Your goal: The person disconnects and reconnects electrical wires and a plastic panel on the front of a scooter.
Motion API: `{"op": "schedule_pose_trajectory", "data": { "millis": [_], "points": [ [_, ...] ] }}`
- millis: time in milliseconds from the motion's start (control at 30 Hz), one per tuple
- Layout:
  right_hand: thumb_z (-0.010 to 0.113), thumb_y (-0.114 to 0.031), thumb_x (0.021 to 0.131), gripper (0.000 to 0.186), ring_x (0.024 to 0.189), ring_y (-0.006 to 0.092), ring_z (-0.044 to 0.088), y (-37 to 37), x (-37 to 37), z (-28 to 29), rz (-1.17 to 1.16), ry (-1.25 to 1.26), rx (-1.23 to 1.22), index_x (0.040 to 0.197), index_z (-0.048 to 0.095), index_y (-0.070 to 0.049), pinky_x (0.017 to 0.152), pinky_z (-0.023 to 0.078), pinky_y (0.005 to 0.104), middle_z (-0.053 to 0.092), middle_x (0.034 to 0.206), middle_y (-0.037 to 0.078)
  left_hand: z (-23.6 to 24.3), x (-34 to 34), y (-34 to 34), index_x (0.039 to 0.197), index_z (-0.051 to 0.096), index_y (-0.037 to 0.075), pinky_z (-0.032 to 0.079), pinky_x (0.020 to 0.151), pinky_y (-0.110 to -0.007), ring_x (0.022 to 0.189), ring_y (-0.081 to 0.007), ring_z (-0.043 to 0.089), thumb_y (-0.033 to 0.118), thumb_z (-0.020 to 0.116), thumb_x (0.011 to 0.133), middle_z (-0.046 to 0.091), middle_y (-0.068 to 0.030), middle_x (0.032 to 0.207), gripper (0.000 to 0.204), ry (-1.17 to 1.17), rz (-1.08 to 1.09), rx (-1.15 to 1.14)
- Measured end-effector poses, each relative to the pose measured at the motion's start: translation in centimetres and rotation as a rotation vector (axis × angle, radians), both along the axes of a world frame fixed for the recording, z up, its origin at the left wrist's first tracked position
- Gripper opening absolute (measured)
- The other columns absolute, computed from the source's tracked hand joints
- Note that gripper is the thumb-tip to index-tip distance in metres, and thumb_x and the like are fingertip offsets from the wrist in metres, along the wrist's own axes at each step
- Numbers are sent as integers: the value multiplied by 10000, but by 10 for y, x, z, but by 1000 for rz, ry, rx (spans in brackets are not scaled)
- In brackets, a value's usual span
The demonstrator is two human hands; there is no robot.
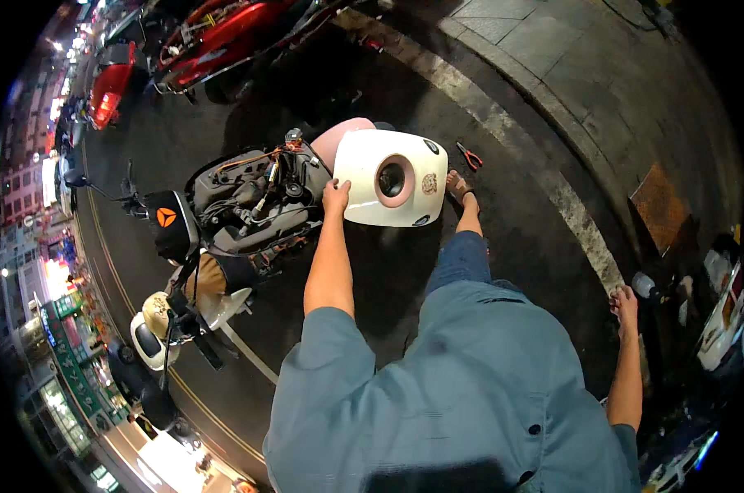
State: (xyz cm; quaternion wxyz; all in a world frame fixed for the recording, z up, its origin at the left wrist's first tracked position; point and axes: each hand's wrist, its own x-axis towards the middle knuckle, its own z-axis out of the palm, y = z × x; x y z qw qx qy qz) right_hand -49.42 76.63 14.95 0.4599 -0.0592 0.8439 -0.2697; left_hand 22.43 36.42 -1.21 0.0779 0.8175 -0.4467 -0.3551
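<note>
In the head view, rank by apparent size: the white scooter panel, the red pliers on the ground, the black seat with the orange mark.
1. White panel, held by the left hand
2. Black seat
3. Red pliers
Apparent sizes only.

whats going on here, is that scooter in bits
A person stands on dark asphalt beside a scooter with its body covers off and wiring exposed. Their left hand grips the edge of a cream plastic body panel with a pink-ringed round opening, held above the ground. The right hand hangs empty. Red-handled pliers lie on the road.
</note>
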Motion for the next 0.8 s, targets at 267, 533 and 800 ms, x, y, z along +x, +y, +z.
{"op": "schedule_pose_trajectory", "data": {
  "millis": [267,533,800],
  "points": [
    [567,-178,973,208,695,93,566,-113,24,-3,492,-258,264,1144,585,-61,595,429,243,584,817,7,-50,12,-35,1453,428,45,385,1076,-471,1320,-399,454,486,675,829,446,-231,1455,803,-125,-21,124],
    [577,-241,988,259,722,89,564,-234,-12,10,480,-220,249,1170,573,-56,623,432,249,594,870,3,-44,9,-45,1318,569,19,479,969,-445,1150,-365,612,452,725,801,638,-206,1250,692,30,17,254],
    [574,-217,984,251,725,100,575,-312,-21,-5,612,-213,254,1167,572,-45,658,455,254,618,898,14,-70,-145,61,953,667,67,532,766,-407,839,-299,692,247,765,788,705,-152,880,264,356,-105,113]
  ]
}}
